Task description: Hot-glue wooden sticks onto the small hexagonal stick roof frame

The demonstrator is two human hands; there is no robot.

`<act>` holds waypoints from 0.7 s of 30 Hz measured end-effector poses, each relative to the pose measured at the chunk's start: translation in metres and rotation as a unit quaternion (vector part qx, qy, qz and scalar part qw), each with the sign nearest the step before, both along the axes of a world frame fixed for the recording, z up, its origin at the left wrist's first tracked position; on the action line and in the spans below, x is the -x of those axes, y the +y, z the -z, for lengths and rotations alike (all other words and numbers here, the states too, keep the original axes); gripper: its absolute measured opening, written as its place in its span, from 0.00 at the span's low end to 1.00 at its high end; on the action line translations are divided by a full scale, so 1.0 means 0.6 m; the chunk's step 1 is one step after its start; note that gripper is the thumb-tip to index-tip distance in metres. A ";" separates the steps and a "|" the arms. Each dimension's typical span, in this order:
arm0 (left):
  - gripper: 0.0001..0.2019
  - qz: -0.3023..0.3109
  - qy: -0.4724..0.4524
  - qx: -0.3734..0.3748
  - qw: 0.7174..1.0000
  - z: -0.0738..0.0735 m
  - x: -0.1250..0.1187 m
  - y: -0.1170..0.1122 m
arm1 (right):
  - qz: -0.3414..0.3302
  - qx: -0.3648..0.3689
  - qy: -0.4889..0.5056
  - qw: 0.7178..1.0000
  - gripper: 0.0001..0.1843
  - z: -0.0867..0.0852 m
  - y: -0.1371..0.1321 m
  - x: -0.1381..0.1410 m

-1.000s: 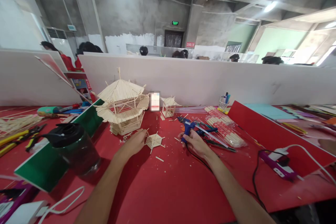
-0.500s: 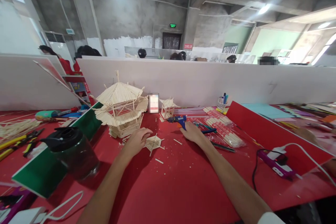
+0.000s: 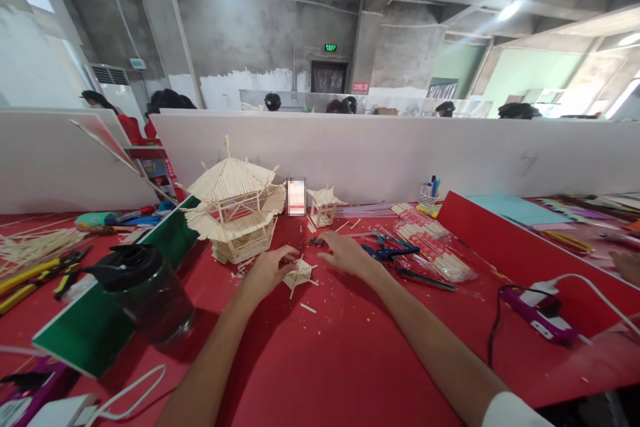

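A small hexagonal frame of thin wooden sticks [image 3: 299, 275], woven like a web, lies flat on the red table. My left hand [image 3: 271, 271] is at its upper-left edge, thumb and forefinger curled onto the rim. To the right, my right hand [image 3: 345, 255] is closed around a glue gun; only its dark front end [image 3: 315, 242] shows past my fingers, the body being hidden. A large stick pavilion [image 3: 231, 210] stands behind my left hand. A smaller stick pavilion [image 3: 325, 207] is beyond the glue gun. A loose stick [image 3: 308, 308] lies in front of the frame.
A dark water bottle [image 3: 145, 297] and green board [image 3: 75, 340] stand left. Blue-handled tools [image 3: 403, 253] and bagged sticks [image 3: 440, 253] lie right, near a red board [image 3: 500, 247] and purple power strip [image 3: 543, 320]. A white partition [image 3: 360, 153] runs behind.
My right hand has moved left and nearer with the glue gun, toward the stick frame, now covering most of the gun. My left hand has shifted slightly right onto the frame's edge.
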State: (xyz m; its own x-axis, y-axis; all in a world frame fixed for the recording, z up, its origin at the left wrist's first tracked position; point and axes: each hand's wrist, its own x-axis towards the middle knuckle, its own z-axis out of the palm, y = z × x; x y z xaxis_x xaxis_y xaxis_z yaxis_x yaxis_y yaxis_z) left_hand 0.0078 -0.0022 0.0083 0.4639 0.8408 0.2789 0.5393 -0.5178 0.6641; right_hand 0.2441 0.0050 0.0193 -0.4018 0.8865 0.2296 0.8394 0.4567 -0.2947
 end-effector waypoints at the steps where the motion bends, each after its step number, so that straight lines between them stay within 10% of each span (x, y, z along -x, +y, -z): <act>1: 0.10 0.011 -0.003 -0.005 1.000 0.001 -0.002 -0.001 | -0.068 -0.011 0.047 0.996 0.19 -0.001 -0.011 0.009; 9: 0.06 0.031 0.005 -0.033 0.999 0.003 -0.024 -0.020 | -0.081 -0.049 0.170 0.981 0.05 0.033 -0.058 0.048; 21: 0.08 -0.006 0.017 -0.068 0.998 0.003 -0.014 -0.014 | 0.015 -0.090 0.264 0.960 0.07 0.051 -0.065 -0.010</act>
State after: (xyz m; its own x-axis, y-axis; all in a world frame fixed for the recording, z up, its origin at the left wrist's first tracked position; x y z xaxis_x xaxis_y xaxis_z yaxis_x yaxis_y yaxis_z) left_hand 0.0160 -0.0108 0.0064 0.4646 0.8020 0.3753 0.5675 -0.5951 0.5690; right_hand 0.2502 -0.0341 -0.0111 -0.1612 0.8227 0.5452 0.6078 0.5180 -0.6019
